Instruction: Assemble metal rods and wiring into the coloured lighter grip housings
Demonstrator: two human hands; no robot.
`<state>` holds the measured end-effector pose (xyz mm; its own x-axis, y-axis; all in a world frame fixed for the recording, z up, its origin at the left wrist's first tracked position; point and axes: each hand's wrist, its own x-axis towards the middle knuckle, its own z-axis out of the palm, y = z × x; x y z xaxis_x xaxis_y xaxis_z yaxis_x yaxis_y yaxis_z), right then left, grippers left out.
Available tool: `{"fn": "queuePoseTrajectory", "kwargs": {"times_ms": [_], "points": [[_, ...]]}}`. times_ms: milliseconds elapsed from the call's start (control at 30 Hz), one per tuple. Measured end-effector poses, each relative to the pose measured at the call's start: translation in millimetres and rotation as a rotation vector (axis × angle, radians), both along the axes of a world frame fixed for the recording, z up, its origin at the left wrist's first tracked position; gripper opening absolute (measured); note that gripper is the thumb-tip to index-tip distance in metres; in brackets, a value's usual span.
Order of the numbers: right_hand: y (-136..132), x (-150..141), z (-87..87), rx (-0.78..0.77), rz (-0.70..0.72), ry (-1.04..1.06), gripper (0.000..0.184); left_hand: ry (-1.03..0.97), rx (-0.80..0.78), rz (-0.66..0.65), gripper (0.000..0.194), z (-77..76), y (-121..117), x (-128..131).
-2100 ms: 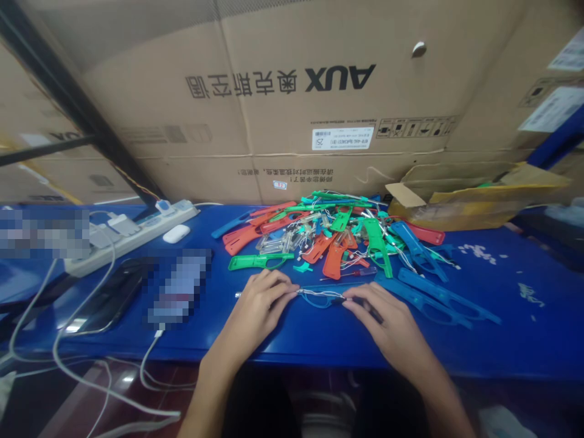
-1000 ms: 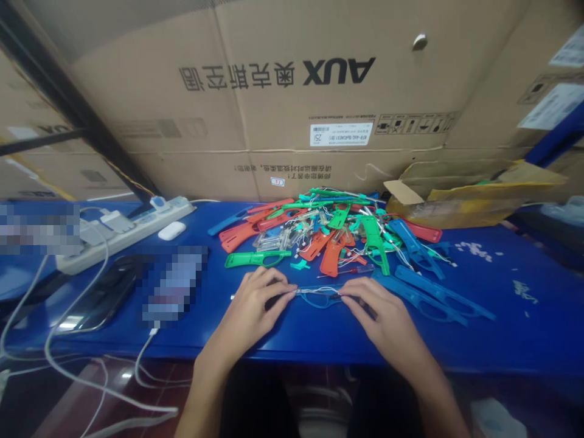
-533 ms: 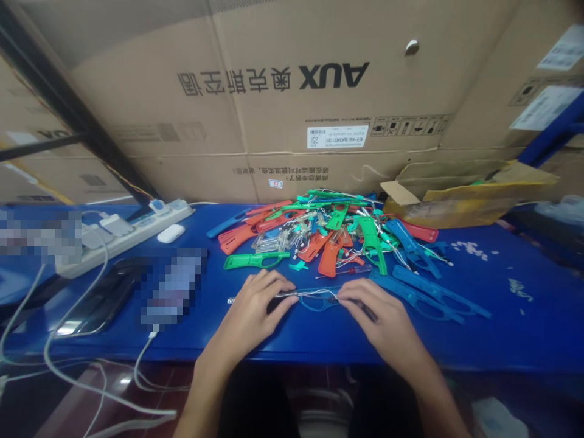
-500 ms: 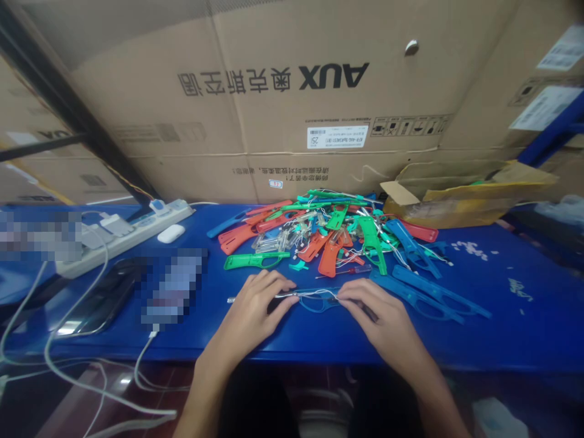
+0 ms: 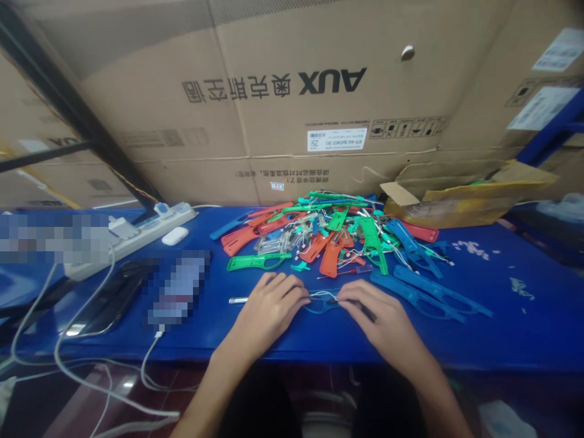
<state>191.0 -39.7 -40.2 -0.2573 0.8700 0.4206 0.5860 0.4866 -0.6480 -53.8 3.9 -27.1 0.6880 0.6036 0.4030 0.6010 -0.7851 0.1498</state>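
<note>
Left hand (image 5: 274, 304): curled, palm down, fingertips brought together at the left end of the white wires (image 5: 325, 294). Metal rod (image 5: 238, 300) sticks out past its left side; looks held, but the fingers hide the grip point. Right hand (image 5: 383, 313): thumb and forefinger pinched at the right end of the wires, other fingers loosely bent, dark piece (image 5: 366, 311) showing under them. Blue shell (image 5: 320, 306) with a loop sits between the two hands, near the front edge of the blue table (image 5: 502, 334), wires running along its top.

Containers: open cardboard box (image 5: 465, 213) at back right, flaps up, yellowish tape on the front. Something green shows just inside the rim; rest of the contents hidden by the front wall. Big carton (image 5: 283, 36) stands behind the table, AUX print upside down, contents not visible. White rounded case (image 5: 176, 236) looks closed, beside the power strip (image 5: 137, 243), which has plugs in it.

Loose, not in any container: pile (image 5: 335, 225) of red, green and blue shells, clear parts and wired bits, beyond the hands. Screwdriver (image 5: 360, 269) at its near edge. More blue shells (image 5: 431, 292) right of the right hand, small white bits (image 5: 474, 249) farther right.
</note>
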Motion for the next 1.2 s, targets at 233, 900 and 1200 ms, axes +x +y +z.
{"fn": "queuePoseTrajectory", "kwargs": {"times_ms": [233,900,1200], "points": [[0.5,-0.3,-0.5,-0.030,-0.014,-0.048,0.013,-0.072,-0.084,0.045,0.015,1.2,-1.7,0.3],[2.1,0.1,-3.0,0.011,0.030,-0.036,0.023,-0.126,-0.231,0.078,0.011,-0.8,-2.4,-0.5],[7.3,-1.5,-2.5,-0.019,-0.013,-0.018,0.020,-0.136,-0.238,0.062,0.009,-2.7,-1.5,-2.0]]}}
